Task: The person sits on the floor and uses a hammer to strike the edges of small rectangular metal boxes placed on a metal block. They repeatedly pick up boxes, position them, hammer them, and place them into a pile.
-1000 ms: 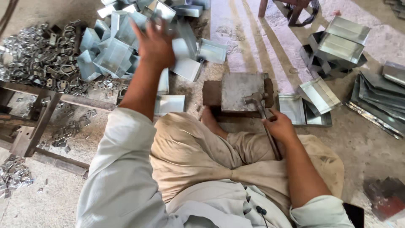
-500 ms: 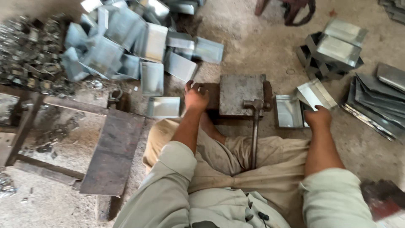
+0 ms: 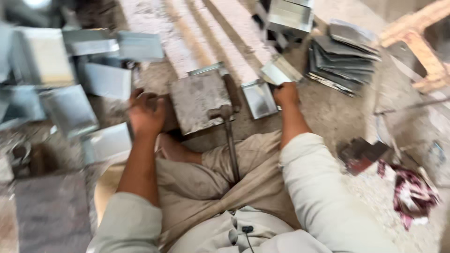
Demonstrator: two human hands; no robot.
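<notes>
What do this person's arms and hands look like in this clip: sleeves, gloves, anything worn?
Both hands are bare: no gloves show on the left hand or the right hand. Both arms wear loose, pale off-white sleeves pushed up towards the elbows, leaving the forearms uncovered. The picture is too blurred to tell rings or a watch.

Your 2 sleeves are pale grey-white, pushed up past the wrists; your trousers are tan, and a small black clip hangs at 6 o'clock.

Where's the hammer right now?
In the head view the hammer lies centre, untouched between both hands: its head rests on the metal block's near edge, its handle running back over the person's lap.
</notes>
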